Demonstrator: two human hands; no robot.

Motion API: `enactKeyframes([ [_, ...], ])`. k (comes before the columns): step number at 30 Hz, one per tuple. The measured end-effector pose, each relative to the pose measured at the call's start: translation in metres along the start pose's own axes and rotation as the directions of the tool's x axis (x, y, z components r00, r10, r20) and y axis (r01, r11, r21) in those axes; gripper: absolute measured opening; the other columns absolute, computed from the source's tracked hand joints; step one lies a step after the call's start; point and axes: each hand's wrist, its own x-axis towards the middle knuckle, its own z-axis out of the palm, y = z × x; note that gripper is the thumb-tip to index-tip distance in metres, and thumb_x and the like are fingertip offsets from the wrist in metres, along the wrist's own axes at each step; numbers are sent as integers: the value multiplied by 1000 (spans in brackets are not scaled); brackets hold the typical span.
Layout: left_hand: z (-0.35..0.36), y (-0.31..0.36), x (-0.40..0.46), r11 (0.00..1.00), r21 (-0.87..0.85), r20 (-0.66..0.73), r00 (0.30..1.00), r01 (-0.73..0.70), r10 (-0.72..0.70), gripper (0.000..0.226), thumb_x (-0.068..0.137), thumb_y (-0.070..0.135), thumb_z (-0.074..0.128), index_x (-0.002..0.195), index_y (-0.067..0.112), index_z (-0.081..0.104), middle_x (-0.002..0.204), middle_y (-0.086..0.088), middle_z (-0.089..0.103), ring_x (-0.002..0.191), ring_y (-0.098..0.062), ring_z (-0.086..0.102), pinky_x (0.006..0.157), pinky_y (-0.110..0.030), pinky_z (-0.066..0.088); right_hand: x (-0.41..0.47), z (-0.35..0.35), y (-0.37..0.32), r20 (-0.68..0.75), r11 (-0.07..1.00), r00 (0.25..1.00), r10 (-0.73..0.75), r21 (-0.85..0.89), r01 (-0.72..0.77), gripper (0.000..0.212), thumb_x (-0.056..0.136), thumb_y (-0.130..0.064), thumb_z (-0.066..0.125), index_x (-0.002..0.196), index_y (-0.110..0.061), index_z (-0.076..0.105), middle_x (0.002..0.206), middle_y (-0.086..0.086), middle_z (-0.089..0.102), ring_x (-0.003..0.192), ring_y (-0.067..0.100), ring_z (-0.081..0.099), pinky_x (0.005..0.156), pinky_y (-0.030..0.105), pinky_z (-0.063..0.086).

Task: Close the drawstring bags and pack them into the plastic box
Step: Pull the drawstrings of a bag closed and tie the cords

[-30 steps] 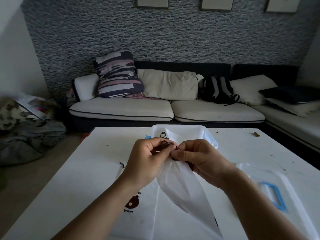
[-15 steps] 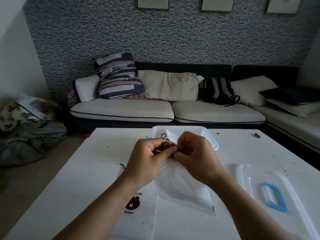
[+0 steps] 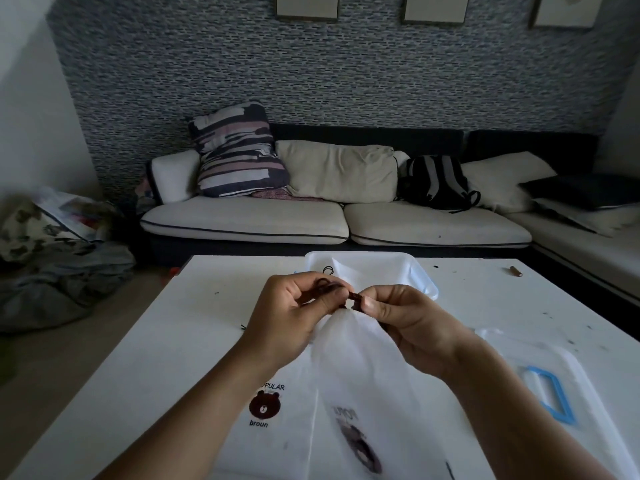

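From the head camera, the left hand (image 3: 287, 317) and right hand (image 3: 412, 323) are each pinching the dark drawstring (image 3: 353, 299) at the gathered neck of a white bag (image 3: 363, 375), fingers clamped on it, just above the desk (image 3: 166, 341). The plastic box (image 3: 381, 268) is sitting just beyond, its lid (image 3: 561, 386) lying to the right.

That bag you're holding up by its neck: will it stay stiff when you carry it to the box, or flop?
Probably flops: the bag hangs limp from both hands' pinch at the cord. Likely light, since its thin cloth drapes flat.
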Motion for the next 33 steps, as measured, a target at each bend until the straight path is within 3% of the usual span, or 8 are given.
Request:
enactKeyframes([
  [3, -1, 0, 0, 1000, -14, 4, 1000, 1, -1, 8, 83, 9, 71, 88, 6, 77, 85, -7, 77, 80, -15, 74, 74, -19, 55, -4, -2, -2, 42, 997, 999, -11, 80, 8, 9, 91, -9, 64, 88, -1, 66, 87, 10, 66, 79, 17, 64, 69, 20, 54],
  [7, -1, -1, 1, 999, -21, 6, 999, -40, 41, 12, 79, 14, 71, 88, 8, 77, 84, -5, 78, 80, -14, 74, 76, -19, 55, -8, 3, -5, 116, 998, 993, 1, 70, -9, 28, 98, -17, 52, 108, 2, 70, 103, 15, 70, 92, 20, 68, 79, 23, 57],
  [11, -2, -2, 2, 998, 6, -8, 998, -69, 70, 11, 83, 2, 71, 86, 11, 77, 81, -1, 77, 77, -10, 73, 74, -16, 53, -10, 1, -7, 148, 996, 989, -8, 85, -4, 39, 101, -19, 51, 122, 11, 62, 108, 19, 70, 98, 25, 69, 83, 29, 55],
  [17, -6, -6, 3, 996, 49, -20, 997, -79, 80, 7, 81, 15, 72, 86, 15, 77, 85, 2, 78, 83, -10, 73, 79, -18, 53, -5, 6, -8, -96, 982, 978, -187, 4, 189, 20, 97, 4, 45, 100, 10, 64, 84, 8, 72, 83, 13, 70, 76, 18, 54],
  [20, -6, -8, 2, 994, 68, -40, 995, -90, 93, 11, 78, 21, 72, 87, 16, 77, 86, 2, 78, 86, -11, 73, 80, -18, 53, -2, 7, -6, -133, 979, 971, -200, 3, 202, 20, 97, 3, 47, 104, 13, 63, 87, 12, 71, 85, 15, 70, 80, 18, 55],
  [23, -7, -10, 2, 988, 108, -49, 993, -106, 112, 7, 82, 15, 73, 87, 18, 77, 87, 4, 78, 87, -11, 73, 81, -19, 53, -2, 9, -5, -167, 984, 973, -161, 51, 172, 23, 97, 1, 46, 99, 10, 67, 91, 14, 74, 87, 15, 72, 74, 17, 55],
  [29, -5, -10, 0, 950, 263, -49, 981, -168, 187, 17, 87, 7, 73, 88, 24, 77, 87, 12, 77, 88, -7, 72, 81, -18, 53, -2, 10, -8, -104, 970, 992, -70, 225, 92, 21, 83, 0, 55, 84, -2, 75, 92, 18, 73, 84, 22, 73, 73, 23, 59],
  [33, -5, -9, -1, 920, 330, -24, 973, -210, 231, 13, 89, 7, 72, 92, 18, 78, 88, 12, 76, 89, -9, 72, 80, -17, 52, -1, 1, -6, -19, 974, 998, -62, 216, 64, 30, 75, 8, 68, 102, -3, 73, 102, 17, 71, 94, 21, 69, 87, 23, 56],
])
